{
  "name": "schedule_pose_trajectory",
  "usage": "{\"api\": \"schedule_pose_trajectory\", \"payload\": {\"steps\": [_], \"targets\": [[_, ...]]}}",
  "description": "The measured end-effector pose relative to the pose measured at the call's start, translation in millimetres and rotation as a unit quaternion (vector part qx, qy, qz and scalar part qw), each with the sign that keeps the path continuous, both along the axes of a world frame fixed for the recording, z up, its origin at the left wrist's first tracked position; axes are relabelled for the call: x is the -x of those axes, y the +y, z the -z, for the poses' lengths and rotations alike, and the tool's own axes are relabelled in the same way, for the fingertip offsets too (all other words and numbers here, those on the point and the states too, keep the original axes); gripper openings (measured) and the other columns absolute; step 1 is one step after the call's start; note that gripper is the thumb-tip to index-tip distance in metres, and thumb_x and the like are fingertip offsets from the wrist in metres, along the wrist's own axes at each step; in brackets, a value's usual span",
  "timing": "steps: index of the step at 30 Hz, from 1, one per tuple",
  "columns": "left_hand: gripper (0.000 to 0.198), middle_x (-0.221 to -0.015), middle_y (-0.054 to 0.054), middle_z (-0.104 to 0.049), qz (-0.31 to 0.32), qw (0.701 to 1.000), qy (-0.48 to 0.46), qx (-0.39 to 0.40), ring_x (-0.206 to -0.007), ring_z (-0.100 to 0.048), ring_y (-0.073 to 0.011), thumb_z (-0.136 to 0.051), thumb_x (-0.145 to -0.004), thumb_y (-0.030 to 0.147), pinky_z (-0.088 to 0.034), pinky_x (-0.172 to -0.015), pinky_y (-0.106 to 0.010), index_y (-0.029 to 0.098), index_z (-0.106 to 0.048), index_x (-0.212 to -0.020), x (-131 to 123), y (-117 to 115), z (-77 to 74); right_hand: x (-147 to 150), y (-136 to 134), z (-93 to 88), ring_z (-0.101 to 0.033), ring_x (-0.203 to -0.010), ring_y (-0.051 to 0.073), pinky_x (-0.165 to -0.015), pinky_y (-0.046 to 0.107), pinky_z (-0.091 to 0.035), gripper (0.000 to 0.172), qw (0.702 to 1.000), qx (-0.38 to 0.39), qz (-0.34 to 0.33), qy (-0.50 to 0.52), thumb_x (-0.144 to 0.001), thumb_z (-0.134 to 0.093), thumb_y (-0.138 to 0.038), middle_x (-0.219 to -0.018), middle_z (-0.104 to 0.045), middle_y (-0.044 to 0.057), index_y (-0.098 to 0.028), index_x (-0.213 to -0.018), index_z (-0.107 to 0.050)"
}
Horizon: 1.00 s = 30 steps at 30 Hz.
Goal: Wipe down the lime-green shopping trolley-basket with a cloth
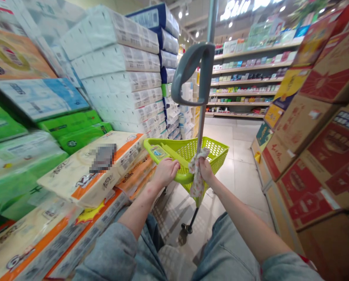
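A lime-green plastic shopping basket (215,150) on a wheeled pole stands on the tiled floor in front of me. My left hand (166,171) is closed over the basket's near rim. My right hand (206,168) is wrapped round a patterned cloth (196,180) and presses it against the grey metal pole (202,117) just above the basket. The cloth hangs down below my fist. The pole's grey loop handle (188,72) rises above the basket. My knees in grey trousers show at the bottom.
Stacked packs of tissue and toilet paper (115,74) wall the left side, with orange-and-cream packs (95,168) close to my left arm. Cardboard cartons (315,128) line the right. A tiled aisle (238,156) runs ahead to stocked shelves (244,78).
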<state>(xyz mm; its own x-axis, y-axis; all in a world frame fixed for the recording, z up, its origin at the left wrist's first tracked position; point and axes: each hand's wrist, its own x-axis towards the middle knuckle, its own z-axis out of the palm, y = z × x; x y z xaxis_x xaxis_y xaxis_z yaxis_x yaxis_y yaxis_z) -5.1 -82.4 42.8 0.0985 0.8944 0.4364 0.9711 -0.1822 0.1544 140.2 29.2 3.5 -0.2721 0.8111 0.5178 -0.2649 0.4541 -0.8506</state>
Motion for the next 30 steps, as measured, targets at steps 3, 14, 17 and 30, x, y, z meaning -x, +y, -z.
{"api": "schedule_pose_trajectory", "payload": {"steps": [3, 14, 17, 30], "targets": [[0.039, -0.075, -0.003, -0.065, -0.01, 1.0, -0.005, -0.004, -0.078, -0.059, -0.0165, -0.025, -0.094, 0.027, -0.041, -0.086, -0.031, 0.019, -0.06, -0.077, -1.2, 0.8, 2.3, 0.3, -4.8, 21.2, -0.043, -0.05, 0.013, -0.05, 0.028, -0.04, 0.049, 0.999, -0.02, 0.043, -0.018, -0.082, -0.036, -0.065, -0.052, -0.047, -0.002, -0.023, -0.058, -0.044], [0.04, -0.072, -0.002, -0.064, -0.039, 0.999, -0.021, -0.028, -0.076, -0.057, -0.0165, -0.024, -0.093, 0.028, -0.04, -0.087, -0.031, 0.019, -0.06, -0.077, -7.7, 0.5, 4.8, -3.1, -11.1, 77.4, -0.06, -0.09, 0.021, -0.086, 0.042, -0.047, 0.027, 0.978, -0.084, 0.189, -0.023, -0.086, -0.041, -0.041, -0.085, -0.063, 0.006, -0.022, -0.082, -0.061], [0.039, -0.071, -0.002, -0.063, -0.038, 0.998, -0.021, -0.035, -0.074, -0.057, -0.0162, -0.025, -0.094, 0.028, -0.04, -0.086, -0.031, 0.019, -0.059, -0.076, -8.5, 0.2, 5.9, -4.2, -18.1, 85.7, -0.054, -0.109, 0.024, -0.1, 0.049, -0.038, 0.033, 0.969, -0.139, 0.201, -0.045, -0.088, -0.034, -0.036, -0.104, -0.062, 0.009, -0.023, -0.103, -0.06], [0.042, -0.069, -0.004, -0.063, -0.06, 0.997, -0.003, -0.042, -0.071, -0.057, -0.0166, -0.022, -0.094, 0.03, -0.039, -0.084, -0.032, 0.019, -0.057, -0.074, -18.8, 0.6, 8.4, 29.4, -107.1, 49.0, -0.018, -0.14, 0.023, -0.113, 0.055, -0.014, 0.051, 0.964, -0.047, 0.256, -0.052, -0.094, -0.027, -0.039, -0.146, -0.033, 0.011, -0.024, -0.143, -0.026]]}}
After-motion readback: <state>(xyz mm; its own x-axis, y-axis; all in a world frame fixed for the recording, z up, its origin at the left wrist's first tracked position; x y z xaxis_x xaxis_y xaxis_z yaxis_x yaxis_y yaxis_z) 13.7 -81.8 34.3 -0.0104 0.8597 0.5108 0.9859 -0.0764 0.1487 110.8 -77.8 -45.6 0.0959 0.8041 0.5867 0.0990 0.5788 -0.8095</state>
